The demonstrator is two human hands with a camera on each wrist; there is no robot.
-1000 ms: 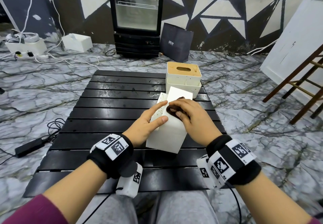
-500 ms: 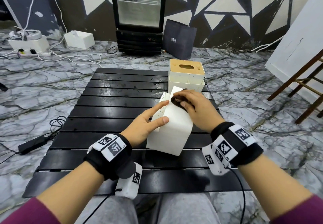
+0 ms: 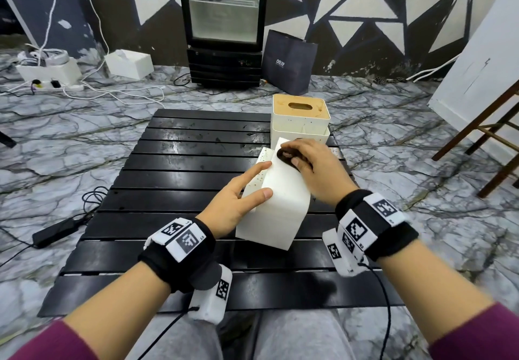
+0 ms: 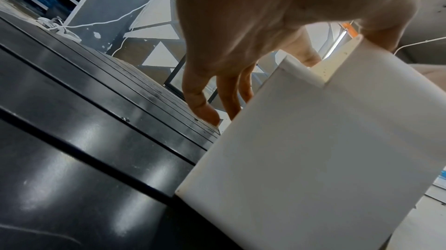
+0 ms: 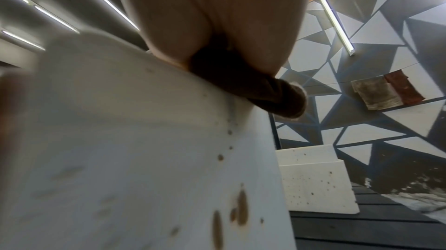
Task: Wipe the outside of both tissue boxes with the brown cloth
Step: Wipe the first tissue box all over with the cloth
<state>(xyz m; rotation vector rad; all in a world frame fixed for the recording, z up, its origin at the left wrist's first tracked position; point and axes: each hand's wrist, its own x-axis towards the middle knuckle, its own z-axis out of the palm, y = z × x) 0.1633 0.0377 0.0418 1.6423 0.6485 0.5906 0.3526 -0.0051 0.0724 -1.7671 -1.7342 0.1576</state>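
A white tissue box [image 3: 278, 208] [image 4: 321, 149] [image 5: 135, 149] lies tipped on the black slatted table [image 3: 174, 179]. My left hand [image 3: 238, 191] steadies its left side, fingers straight along the speckled face and thumb on the upper face. At the far end of that upper face my right hand [image 3: 306, 160] grips the bunched brown cloth [image 3: 283, 156] [image 5: 260, 90] and presses it down. Brown spots mark the near box's side in the right wrist view. A second white tissue box [image 3: 300, 119] [image 5: 316, 179] with a wooden slotted lid stands upright just behind.
A glass-door fridge [image 3: 224, 25] and a dark paper bag [image 3: 289, 61] stand on the marble floor beyond the table. White boxes and cables [image 3: 84, 78] lie at far left, a power adapter [image 3: 56, 230] by the table's left edge, and a wooden stool [image 3: 488, 140] at right.
My right hand has slid the brown cloth away from me along the box's upper face toward its far edge. The left hand has kept its hold on the box's side.
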